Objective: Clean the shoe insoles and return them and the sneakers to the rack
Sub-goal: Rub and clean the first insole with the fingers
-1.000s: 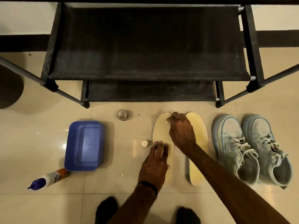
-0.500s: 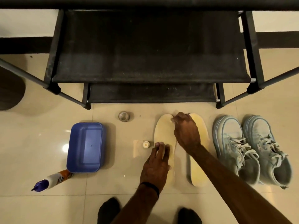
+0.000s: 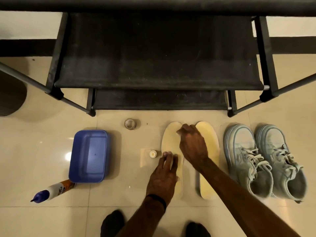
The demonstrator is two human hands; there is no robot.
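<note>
I see two pale yellow insoles [image 3: 171,142] lying flat side by side on the floor tiles, toes toward the black rack [image 3: 159,72]. Just right of them stands a pair of light blue sneakers [image 3: 263,159], upright, laced.

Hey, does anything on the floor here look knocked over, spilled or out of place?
Only the glue bottle: it lies on its side, its base against the blue tub. No spill shows. The insoles and sneakers lie in tidy pairs.
</note>
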